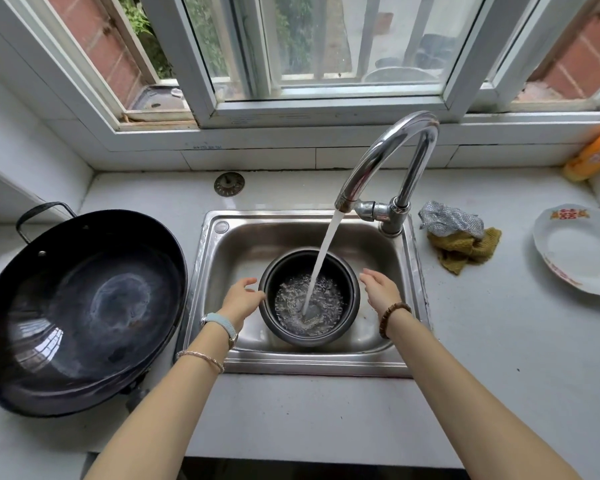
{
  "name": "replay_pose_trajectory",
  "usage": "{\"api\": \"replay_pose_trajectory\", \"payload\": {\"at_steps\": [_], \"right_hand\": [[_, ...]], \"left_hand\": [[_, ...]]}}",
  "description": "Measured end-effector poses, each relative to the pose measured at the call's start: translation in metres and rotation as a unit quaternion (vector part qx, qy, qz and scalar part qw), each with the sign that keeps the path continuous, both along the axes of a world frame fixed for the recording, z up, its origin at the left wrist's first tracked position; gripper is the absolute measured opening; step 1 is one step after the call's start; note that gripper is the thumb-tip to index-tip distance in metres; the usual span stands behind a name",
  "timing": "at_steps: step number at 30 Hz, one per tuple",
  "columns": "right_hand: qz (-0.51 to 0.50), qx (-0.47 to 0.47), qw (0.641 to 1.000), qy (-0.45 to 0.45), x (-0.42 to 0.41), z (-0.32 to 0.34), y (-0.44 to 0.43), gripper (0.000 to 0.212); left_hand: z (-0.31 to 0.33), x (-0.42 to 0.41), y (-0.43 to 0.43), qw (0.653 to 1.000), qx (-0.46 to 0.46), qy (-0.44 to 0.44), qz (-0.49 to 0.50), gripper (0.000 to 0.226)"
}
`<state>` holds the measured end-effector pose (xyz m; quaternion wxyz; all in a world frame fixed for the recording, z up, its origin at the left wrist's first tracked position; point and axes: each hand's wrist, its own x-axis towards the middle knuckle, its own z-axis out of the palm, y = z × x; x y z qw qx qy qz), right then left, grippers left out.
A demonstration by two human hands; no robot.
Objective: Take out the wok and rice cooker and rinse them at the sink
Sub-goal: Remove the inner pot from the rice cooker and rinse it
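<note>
The black rice cooker pot [347, 271] stands upright in the steel sink [378, 244]. Water runs from the chrome tap [388, 157] into the pot and foams on its bottom. My left hand [241, 299] hovers at the pot's left rim with loosely curved fingers, and I cannot tell whether it touches. Just off the right rim is my right hand [380, 289], palm facing the pot, holding nothing. The large black wok [80, 306] sits on the counter left of the sink, its loop handle at the back.
A sink strainer plug [229, 183] lies behind the basin. A silver scourer [451, 220] and yellow cloth [465, 249] lie right of the tap. Further right are a white plate [579, 251] and an orange bottle [594, 154]. A window runs along the back wall.
</note>
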<state>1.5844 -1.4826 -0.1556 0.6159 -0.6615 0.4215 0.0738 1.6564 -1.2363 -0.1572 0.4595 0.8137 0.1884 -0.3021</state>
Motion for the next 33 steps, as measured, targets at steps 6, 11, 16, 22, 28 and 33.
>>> {"api": "replay_pose_trajectory", "payload": {"at_steps": [6,11,16,22,28,33], "right_hand": [[0.076,-0.132,0.979,-0.137,-0.012,0.034,-0.004,0.037],[0.16,-0.286,0.917,-0.226,0.0,0.055,-0.013,0.04],[0.262,-0.427,0.83,-0.246,0.045,0.069,-0.025,0.047],[0.389,-0.524,0.735,-0.181,0.092,0.059,-0.04,0.057],[0.454,-0.574,0.663,-0.16,0.11,0.058,-0.046,0.057],[0.465,-0.602,0.627,-0.164,0.112,0.063,-0.048,0.053]], "left_hand": [[0.03,-0.022,0.01,0.969,0.074,-0.216,-0.097,0.042],[0.057,-0.045,0.012,0.923,0.111,-0.337,-0.149,0.043],[0.073,-0.062,0.009,0.888,0.14,-0.403,-0.17,0.042],[0.077,-0.077,0.009,0.875,0.197,-0.399,-0.189,0.042],[0.079,-0.084,0.006,0.879,0.216,-0.385,-0.183,0.04],[0.079,-0.085,0.002,0.884,0.22,-0.373,-0.177,0.04]]}}
